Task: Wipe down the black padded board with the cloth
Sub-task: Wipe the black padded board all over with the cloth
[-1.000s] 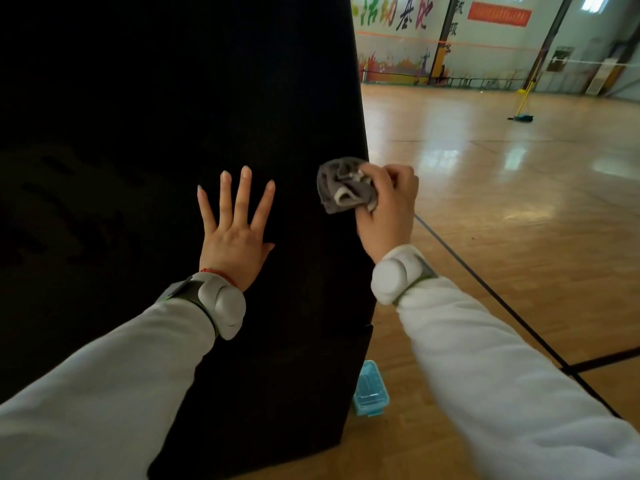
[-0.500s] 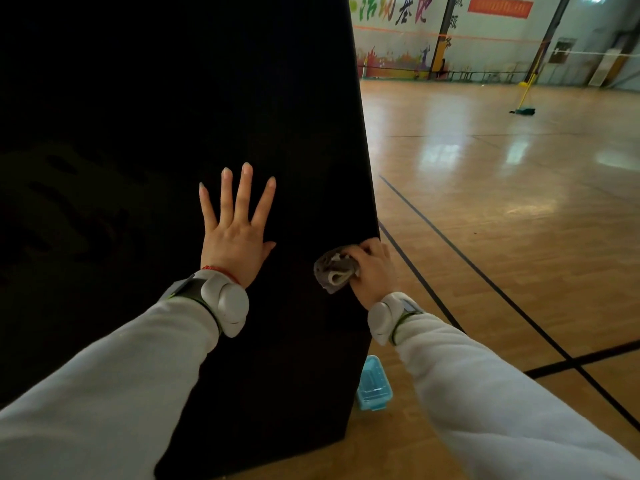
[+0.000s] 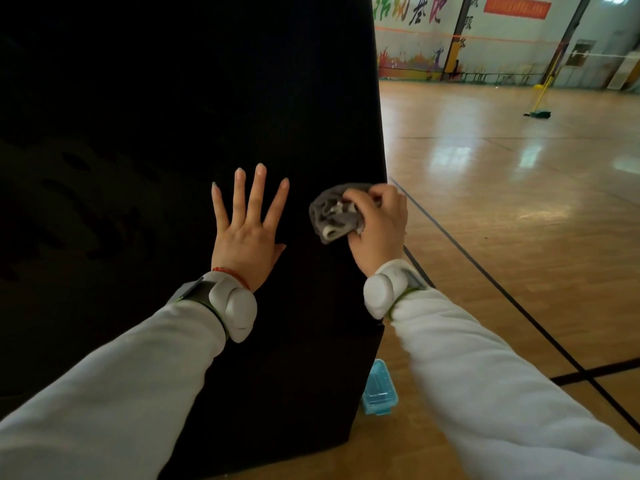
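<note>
Black padded board (image 3: pixel 173 116): stands upright on the floor, long axis vertical. It fills the left and middle of the view, and its right edge rises just beside the right hand.
Left hand (image 3: pixel 247 233): fingers straight and spread, palm flat against the board's face, holding nothing. It looks to be bracing the board.
Cloth (image 3: pixel 334 216): grey and bunched into a wad, pressed on the board's face near the right edge, between the 2 hands.
Right hand (image 3: pixel 379 223): fingers curled round the cloth, gripping it against the board.
Blue box (image 3: pixel 379 389): clear plastic, on the floor at the board's lower right corner, well below the hands.
Floor (image 3: pixel 502 202): glossy wood with dark court lines, off to the right.
Key relation: the board lies straight ahead of both hands. The right hand is the 1 nearer the edge, and most of the face lies to the left and above. The left hand sits just left of the cloth, so strokes along the vertical axis look freer than a sweep leftward.
</note>
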